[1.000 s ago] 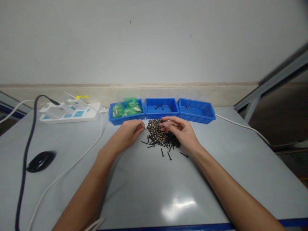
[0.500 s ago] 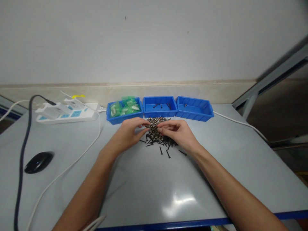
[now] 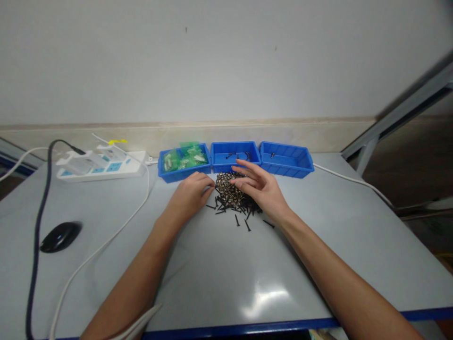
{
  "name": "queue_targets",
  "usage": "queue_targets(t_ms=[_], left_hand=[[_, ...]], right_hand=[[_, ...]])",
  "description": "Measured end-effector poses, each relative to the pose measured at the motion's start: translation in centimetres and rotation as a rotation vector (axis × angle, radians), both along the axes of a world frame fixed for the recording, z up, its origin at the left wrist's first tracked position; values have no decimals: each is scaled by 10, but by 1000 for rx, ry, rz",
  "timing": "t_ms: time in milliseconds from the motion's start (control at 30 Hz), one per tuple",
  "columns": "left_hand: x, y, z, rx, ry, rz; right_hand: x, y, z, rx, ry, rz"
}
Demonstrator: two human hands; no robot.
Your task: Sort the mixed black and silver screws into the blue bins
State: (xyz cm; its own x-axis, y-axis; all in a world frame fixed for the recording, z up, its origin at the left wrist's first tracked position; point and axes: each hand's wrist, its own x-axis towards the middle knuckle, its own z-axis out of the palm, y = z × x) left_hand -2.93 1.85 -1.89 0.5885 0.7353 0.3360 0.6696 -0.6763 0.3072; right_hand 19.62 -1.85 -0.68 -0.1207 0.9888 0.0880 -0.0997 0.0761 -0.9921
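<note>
A heap of small screws, shiny and brassy on top with black ones toward the front, lies on the table. At its left edge my left hand has thumb and fingertips pinched together, and a short dark screw shows at the tips. Over the right side of the heap hovers my right hand, fingers spread with nothing visible between them. A few black screws lie loose in front of the heap.
Behind the heap stand a blue bin with green packets, a middle bin with several dark screws and a right bin with one small screw. Leftward are a power strip, cables and a black mouse.
My left hand has drawn slightly left, its fingertips coming together. My right hand has opened from a pinch, its fingers lifting and spreading above the heap.
</note>
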Motion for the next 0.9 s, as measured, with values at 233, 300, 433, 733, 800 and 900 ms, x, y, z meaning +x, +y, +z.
queue_targets(t_ms=[233,300,433,733,800,900], left_hand=[[-1,0,0,-58,-38,-72],[-2,0,1,-57,-23,-33],[-4,0,4,-56,4,4],[-2,1,6,-140,-123,23],[-2,0,7,-165,-154,22],[-1,-1,9,-179,-195,22]], right_hand=[[0,0,2,-11,-6,-13],[0,0,3,-14,-2,-17],[2,0,2,-17,-3,-21],[3,2,-2,-22,3,0],[2,1,-2,-24,3,-3],[1,1,0,-27,2,-8]])
